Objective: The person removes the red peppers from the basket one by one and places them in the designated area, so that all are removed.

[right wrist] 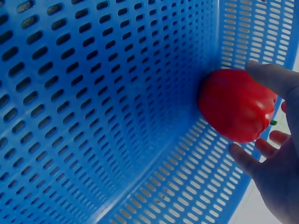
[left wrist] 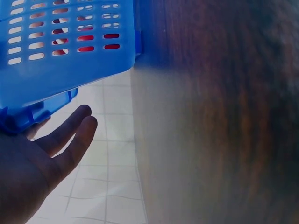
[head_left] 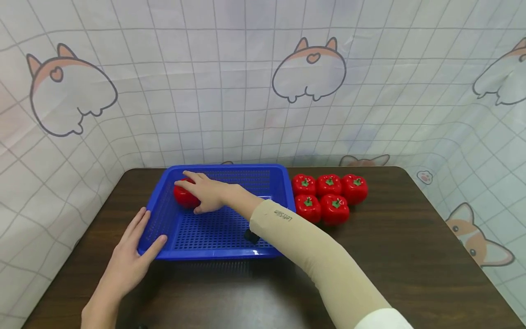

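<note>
A glossy red bell pepper (head_left: 185,197) sits in the far left corner of a blue perforated plastic basket (head_left: 213,254). My right hand (head_left: 208,192) reaches into the basket over this pepper. In the right wrist view its spread fingers and thumb stand around the pepper (right wrist: 236,105) without a visible grip; any light contact is hard to judge. My left hand (head_left: 130,258) rests against the basket's left edge, thumb by the near left corner. In the left wrist view the left fingers (left wrist: 77,140) extend nearly straight beside the basket wall (left wrist: 70,70).
Several more red bell peppers (head_left: 328,198) with green stems stand in two rows just right of the basket. A small black object (head_left: 251,236) shows beneath the right forearm. Everything is on a dark wooden table (head_left: 411,256), with a patterned cloth (head_left: 246,128) behind.
</note>
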{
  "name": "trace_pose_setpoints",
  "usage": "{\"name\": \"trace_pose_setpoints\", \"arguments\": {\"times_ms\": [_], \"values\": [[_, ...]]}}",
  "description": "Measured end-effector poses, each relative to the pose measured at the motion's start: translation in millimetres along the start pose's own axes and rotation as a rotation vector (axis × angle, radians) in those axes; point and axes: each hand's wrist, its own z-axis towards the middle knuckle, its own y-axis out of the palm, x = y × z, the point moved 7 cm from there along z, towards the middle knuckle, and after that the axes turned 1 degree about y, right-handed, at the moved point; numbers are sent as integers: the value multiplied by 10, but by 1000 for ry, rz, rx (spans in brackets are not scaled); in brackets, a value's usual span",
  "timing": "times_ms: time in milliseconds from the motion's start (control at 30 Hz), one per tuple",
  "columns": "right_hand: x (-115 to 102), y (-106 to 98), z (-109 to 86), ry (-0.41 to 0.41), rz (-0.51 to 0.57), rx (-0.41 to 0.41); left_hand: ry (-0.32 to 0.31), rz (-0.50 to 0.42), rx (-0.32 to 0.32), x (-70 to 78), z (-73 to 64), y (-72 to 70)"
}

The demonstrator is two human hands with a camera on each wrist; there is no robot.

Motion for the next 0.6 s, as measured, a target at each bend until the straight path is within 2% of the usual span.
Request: {"name": "trace_pose_setpoints", "arguments": {"times_ms": [267, 500, 600], "values": [[18, 84, 77, 10, -27, 15, 5, -9, 1, -6, -8, 3], [5, 46, 103, -3, -101, 97, 1, 0, 4, -12, 2, 0], [8, 24, 102, -7, -94, 112, 0, 2, 3, -15, 8, -7]]}}
